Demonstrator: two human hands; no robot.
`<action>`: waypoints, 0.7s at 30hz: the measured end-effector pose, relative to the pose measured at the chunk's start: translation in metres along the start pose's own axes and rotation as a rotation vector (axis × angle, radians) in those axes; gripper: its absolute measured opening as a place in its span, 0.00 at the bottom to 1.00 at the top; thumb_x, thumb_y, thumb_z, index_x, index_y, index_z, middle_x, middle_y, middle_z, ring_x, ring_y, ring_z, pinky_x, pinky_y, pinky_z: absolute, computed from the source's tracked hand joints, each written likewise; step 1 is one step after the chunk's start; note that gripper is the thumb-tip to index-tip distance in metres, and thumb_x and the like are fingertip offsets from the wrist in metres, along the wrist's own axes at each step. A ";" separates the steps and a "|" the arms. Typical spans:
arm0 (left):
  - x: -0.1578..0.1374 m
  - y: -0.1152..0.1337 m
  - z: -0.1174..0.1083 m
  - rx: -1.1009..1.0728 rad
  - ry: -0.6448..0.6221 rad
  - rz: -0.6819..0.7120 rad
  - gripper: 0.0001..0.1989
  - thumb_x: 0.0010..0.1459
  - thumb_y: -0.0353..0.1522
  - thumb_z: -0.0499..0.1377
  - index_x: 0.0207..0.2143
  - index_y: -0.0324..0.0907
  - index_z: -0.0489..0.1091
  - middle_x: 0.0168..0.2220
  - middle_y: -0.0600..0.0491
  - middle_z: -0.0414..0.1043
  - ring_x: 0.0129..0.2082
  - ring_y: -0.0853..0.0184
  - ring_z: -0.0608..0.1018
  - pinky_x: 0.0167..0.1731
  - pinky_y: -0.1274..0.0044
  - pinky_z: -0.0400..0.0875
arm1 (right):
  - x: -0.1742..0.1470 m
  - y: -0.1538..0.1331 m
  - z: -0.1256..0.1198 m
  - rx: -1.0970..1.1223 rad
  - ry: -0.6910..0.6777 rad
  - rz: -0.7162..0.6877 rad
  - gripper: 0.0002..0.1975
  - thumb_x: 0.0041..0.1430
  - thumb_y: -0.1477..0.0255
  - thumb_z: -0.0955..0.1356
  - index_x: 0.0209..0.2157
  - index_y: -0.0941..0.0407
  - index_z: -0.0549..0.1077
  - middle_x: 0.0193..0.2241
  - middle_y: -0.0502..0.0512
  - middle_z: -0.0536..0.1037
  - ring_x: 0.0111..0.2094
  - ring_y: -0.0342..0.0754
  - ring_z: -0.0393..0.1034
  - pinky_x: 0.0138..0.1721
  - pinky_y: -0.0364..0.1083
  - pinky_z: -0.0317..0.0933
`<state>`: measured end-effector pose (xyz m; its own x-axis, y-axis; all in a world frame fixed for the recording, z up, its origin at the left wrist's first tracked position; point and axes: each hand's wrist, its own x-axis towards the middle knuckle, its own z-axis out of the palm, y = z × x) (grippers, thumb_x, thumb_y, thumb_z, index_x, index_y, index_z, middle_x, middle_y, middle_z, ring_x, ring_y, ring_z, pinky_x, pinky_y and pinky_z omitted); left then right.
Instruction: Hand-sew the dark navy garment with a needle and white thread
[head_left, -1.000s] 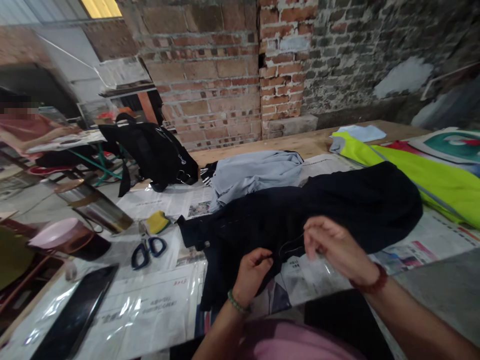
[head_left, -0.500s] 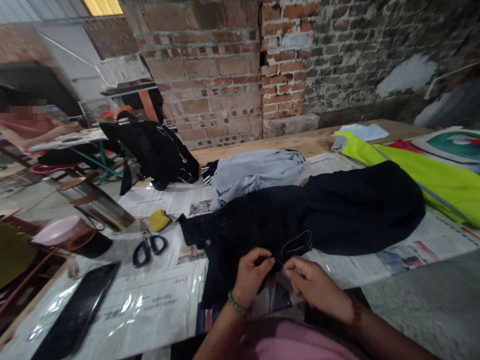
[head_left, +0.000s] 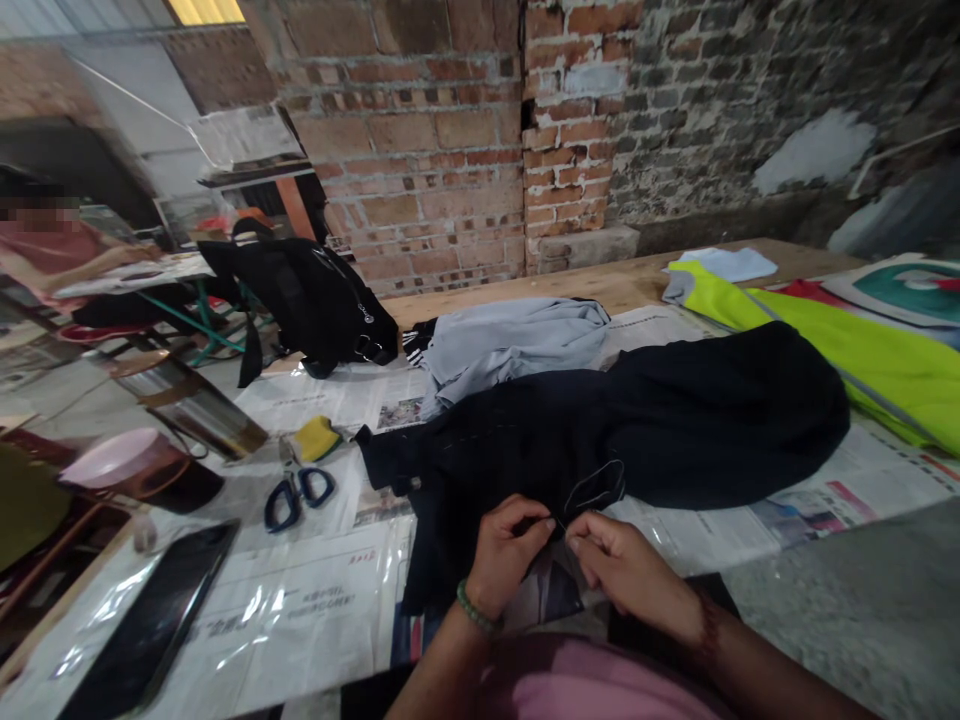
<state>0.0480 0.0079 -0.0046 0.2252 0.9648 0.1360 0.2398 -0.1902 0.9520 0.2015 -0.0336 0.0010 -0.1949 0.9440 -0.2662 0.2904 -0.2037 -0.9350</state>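
A dark navy garment [head_left: 705,420] lies stretched across the table, its near edge reaching my hands. My left hand [head_left: 506,555], with a green bead bracelet on the wrist, is closed, thumb and forefinger pinching the garment's edge. Close by on the right, my right hand [head_left: 626,565] is closed too, its fingertips pinched on a thin sewing needle [head_left: 562,524] that barely shows between the two hands. A loop of pale thread [head_left: 598,484] lies on the dark cloth just above my fingers. Light stitch marks run along the garment.
Left of the garment lie blue-handled scissors [head_left: 298,492], a yellow sponge-like piece [head_left: 317,438], a phone [head_left: 154,620], a steel flask [head_left: 191,400] and a pink-lidded cup [head_left: 142,470]. Behind are a black bag [head_left: 307,305], grey cloth [head_left: 517,335], a neon garment [head_left: 847,350] and an iron [head_left: 900,290].
My fingertips have shifted very slightly, the left thumb and forefinger moving a little to the right, nearer the right hand. The garment and thread loop stay where they were.
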 end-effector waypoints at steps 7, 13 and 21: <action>0.000 0.002 -0.002 0.069 -0.023 0.132 0.04 0.47 0.30 0.59 0.23 0.41 0.74 0.22 0.53 0.68 0.23 0.71 0.70 0.24 0.81 0.63 | 0.003 0.003 0.003 -0.008 0.035 -0.039 0.10 0.56 0.68 0.57 0.26 0.57 0.64 0.15 0.44 0.63 0.11 0.35 0.50 0.14 0.38 0.45; -0.002 0.003 0.001 0.139 -0.097 0.191 0.06 0.48 0.28 0.57 0.24 0.42 0.74 0.22 0.52 0.70 0.24 0.70 0.71 0.25 0.80 0.65 | 0.009 0.009 0.006 -0.013 0.075 -0.049 0.10 0.56 0.68 0.57 0.25 0.57 0.62 0.15 0.44 0.63 0.11 0.35 0.51 0.13 0.37 0.45; -0.002 0.001 0.002 0.139 0.015 0.271 0.06 0.49 0.28 0.57 0.26 0.42 0.74 0.23 0.52 0.71 0.25 0.70 0.72 0.27 0.79 0.67 | -0.003 -0.010 -0.017 -0.404 0.022 -0.216 0.10 0.57 0.68 0.58 0.28 0.55 0.68 0.22 0.50 0.71 0.24 0.43 0.67 0.25 0.40 0.55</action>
<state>0.0496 0.0053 -0.0040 0.2845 0.8781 0.3848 0.3006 -0.4629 0.8339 0.2148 -0.0303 0.0149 -0.2724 0.9599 -0.0658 0.5879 0.1120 -0.8012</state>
